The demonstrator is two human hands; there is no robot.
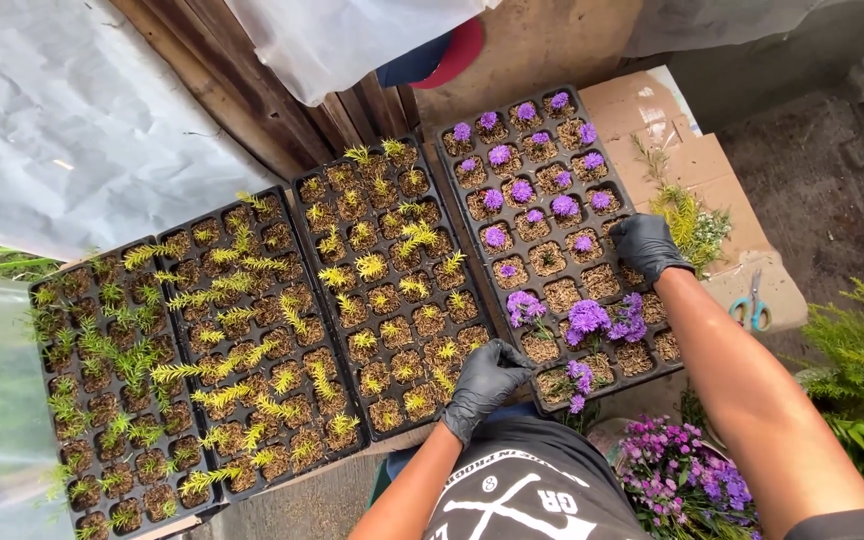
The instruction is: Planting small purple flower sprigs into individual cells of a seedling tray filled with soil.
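left hand: your black-gloved left hand (487, 380) sits at the near rim of the black plastic cell tray of purple flower cuttings (558, 296), grip clenched on the edge.
right hand: your black-gloved right hand (647, 245) rests at the tray's right rim, fingers curled; whether it grasps anything, can't tell.
handling: the thin tray probably flexes and the cuttings are fragile; hold the rims only.
beyond: trays of yellow-green cuttings (382, 275), blue-handled scissors (752, 310) on cardboard.
hidden: the tray corner lies under your right palm.
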